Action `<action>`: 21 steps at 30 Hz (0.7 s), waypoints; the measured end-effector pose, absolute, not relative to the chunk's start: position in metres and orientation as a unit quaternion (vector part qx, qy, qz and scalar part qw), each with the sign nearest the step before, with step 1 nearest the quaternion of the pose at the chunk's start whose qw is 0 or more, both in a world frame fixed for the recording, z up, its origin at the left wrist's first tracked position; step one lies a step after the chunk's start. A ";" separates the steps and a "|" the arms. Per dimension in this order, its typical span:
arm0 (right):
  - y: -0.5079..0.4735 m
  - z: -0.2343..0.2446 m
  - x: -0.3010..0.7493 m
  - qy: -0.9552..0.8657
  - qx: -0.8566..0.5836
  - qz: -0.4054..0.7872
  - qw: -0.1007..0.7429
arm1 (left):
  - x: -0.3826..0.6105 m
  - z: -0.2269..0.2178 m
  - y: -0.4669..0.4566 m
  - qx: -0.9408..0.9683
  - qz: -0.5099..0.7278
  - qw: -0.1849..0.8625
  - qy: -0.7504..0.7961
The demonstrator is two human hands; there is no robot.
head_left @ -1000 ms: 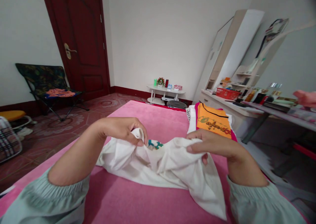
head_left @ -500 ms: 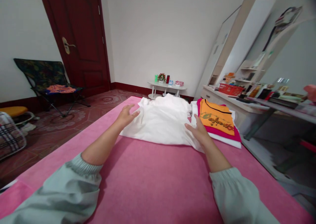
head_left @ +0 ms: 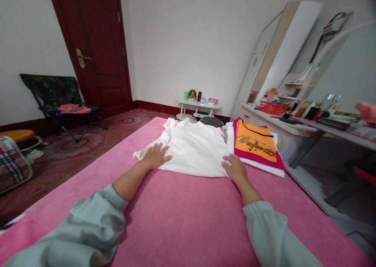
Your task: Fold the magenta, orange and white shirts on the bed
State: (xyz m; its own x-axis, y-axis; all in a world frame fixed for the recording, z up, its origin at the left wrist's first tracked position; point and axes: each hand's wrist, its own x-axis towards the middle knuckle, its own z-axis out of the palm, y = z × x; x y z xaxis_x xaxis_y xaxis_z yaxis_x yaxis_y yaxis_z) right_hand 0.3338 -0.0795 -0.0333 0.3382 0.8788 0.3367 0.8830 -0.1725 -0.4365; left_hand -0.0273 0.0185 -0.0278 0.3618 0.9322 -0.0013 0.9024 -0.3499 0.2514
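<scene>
A white garment lies spread flat on the pink bed cover. My left hand rests flat on its near left corner, fingers stretched out and open. My right hand lies on the garment's near right corner, fingers loosely curved and pressed on the cloth; it holds nothing. Right of the garment sits a stack of folded clothes, an orange printed piece on top of a magenta one and white ones.
A dark red door and a folding chair with orange cloth stand at the left. A small white table is by the far wall. A cluttered desk and shelves line the right side.
Both hands held the bunched white garment close to me, then threw it forward and spread it flat. They have since slid back to its near corners.
</scene>
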 end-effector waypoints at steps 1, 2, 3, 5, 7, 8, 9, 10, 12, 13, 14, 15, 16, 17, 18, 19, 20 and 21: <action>-0.081 -0.033 0.333 -0.578 -0.762 -0.007 0.292 | -0.028 -0.026 0.017 0.820 0.071 0.102 0.558; -0.083 -0.032 0.332 -0.585 -0.754 -0.005 0.300 | -0.031 -0.023 0.015 0.826 0.072 0.100 0.550; -0.086 -0.031 0.334 -0.595 -0.741 0.005 0.310 | -0.035 -0.021 0.013 0.836 0.071 0.102 0.535; -0.097 -0.029 0.341 -0.615 -0.707 0.056 0.343 | -0.052 -0.017 0.008 0.851 0.081 0.105 0.508; -0.113 -0.028 0.353 -0.618 -0.670 0.141 0.386 | -0.077 -0.014 0.002 0.841 0.110 0.096 0.521; -0.121 -0.027 0.359 -0.608 -0.658 0.183 0.405 | -0.091 -0.013 -0.001 0.825 0.128 0.086 0.543; -0.130 -0.027 0.365 -0.593 -0.654 0.213 0.419 | -0.104 -0.011 -0.004 0.807 0.143 0.073 0.568; -0.138 -0.026 0.371 -0.578 -0.657 0.229 0.427 | -0.117 -0.010 -0.007 0.793 0.151 0.062 0.587; -0.149 -0.025 0.379 -0.580 -0.667 0.233 0.405 | -0.135 -0.009 -0.010 0.787 0.153 0.054 0.595; -0.151 -0.025 0.381 -0.595 -0.670 0.225 0.384 | -0.140 -0.008 -0.011 0.790 0.156 0.057 0.590; -0.152 -0.024 0.382 -0.612 -0.669 0.217 0.363 | -0.143 -0.008 -0.011 0.791 0.167 0.064 0.586; -0.152 -0.025 0.381 -0.629 -0.664 0.208 0.347 | -0.143 -0.008 -0.011 0.787 0.185 0.075 0.583; -0.151 -0.025 0.380 -0.640 -0.659 0.198 0.341 | -0.141 -0.008 -0.011 0.779 0.211 0.088 0.583; -0.149 -0.026 0.378 -0.645 -0.656 0.186 0.345 | -0.137 -0.008 -0.012 0.769 0.242 0.105 0.582; -0.147 -0.027 0.376 -0.645 -0.654 0.172 0.356 | -0.133 -0.007 -0.013 0.758 0.276 0.128 0.577; -0.146 -0.027 0.373 -0.645 -0.650 0.162 0.367 | -0.128 -0.005 -0.014 0.745 0.311 0.160 0.568; -0.145 -0.026 0.370 -0.646 -0.646 0.151 0.378 | -0.123 -0.003 -0.016 0.730 0.345 0.199 0.556; -0.146 -0.025 0.367 -0.647 -0.641 0.141 0.388 | -0.119 0.000 -0.018 0.711 0.376 0.242 0.543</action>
State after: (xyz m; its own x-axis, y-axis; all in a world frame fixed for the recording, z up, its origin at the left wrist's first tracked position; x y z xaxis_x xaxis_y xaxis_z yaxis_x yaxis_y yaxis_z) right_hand 0.3667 -0.1457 -0.0248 0.1238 0.9389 0.3211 0.7195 0.1379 -0.6807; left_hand -0.1191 -0.0177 0.0003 0.1287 0.9538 0.2715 0.5897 -0.2937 0.7523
